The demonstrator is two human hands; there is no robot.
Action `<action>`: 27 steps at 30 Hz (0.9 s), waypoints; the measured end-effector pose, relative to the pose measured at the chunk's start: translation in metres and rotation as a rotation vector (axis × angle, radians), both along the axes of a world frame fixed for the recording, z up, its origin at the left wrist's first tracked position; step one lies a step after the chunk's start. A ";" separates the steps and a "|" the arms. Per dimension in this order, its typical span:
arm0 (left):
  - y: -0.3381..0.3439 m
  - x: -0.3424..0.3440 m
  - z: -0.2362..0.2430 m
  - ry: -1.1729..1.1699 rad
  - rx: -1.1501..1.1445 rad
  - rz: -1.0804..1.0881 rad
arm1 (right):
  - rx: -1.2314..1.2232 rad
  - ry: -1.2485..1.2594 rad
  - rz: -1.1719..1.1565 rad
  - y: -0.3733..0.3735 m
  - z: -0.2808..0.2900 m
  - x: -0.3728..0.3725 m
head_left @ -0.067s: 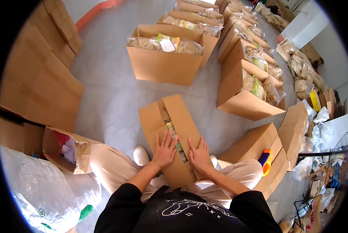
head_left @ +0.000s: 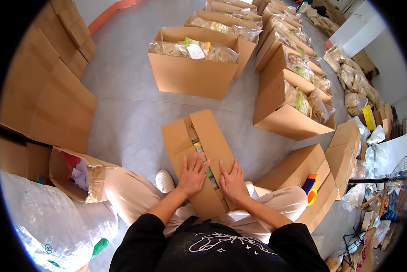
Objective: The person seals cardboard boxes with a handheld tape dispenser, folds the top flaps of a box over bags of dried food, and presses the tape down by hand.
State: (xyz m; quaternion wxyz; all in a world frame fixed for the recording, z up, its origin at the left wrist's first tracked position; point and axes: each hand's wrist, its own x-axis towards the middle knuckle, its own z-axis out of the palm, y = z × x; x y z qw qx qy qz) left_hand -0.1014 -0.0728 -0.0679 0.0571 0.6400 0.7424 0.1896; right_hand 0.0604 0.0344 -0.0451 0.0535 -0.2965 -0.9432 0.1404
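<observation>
So, where do we have the fingers?

Our left hand [head_left: 193, 178] lies palm down on the left flap [head_left: 178, 165], fingers spread apart; our right hand [head_left: 233, 183] lies flat on the right flap [head_left: 208, 131], fingers slightly parted. Neither is clamped on anything.

And the box [head_left: 218, 156]?

Right under the fingers, between our knees, skewed a little. The 2 flaps leave a gap between our hands, and packets [head_left: 198, 146] show in it, just beside the left fingertips.

What could go wrong for us from here?

We'd judge that packets standing too high could hold the flaps apart. If we pressed harder, the card could crease or a packet get pinched under a flap edge. We can't tell how full it is below.

Could it slip?

Possibly: uneven pressure from our 2 hands could turn it, and with 1 hand lifted, that side's flap could spring up.

Anything else near?

Well to the right of the right fingers, an orange-and-blue tool [head_left: 308, 185] lies on another box [head_left: 287, 170]; our elbow could knock it off. Beyond the fingertips, well apart, stand open boxes [head_left: 192, 75].
</observation>
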 end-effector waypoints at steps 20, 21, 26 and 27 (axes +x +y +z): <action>0.016 -0.003 0.003 -0.031 -0.022 -0.097 | -0.795 0.799 -0.778 0.190 -0.006 0.028; 0.023 0.002 0.004 -0.041 -0.012 -0.118 | -0.636 1.020 -0.879 0.224 -0.022 0.056; 0.014 -0.005 0.003 0.026 -0.036 -0.091 | -1.491 0.844 -0.976 0.185 -0.077 0.039; 0.002 -0.008 0.001 0.009 -0.047 -0.071 | -1.628 0.542 -0.705 0.136 -0.062 0.005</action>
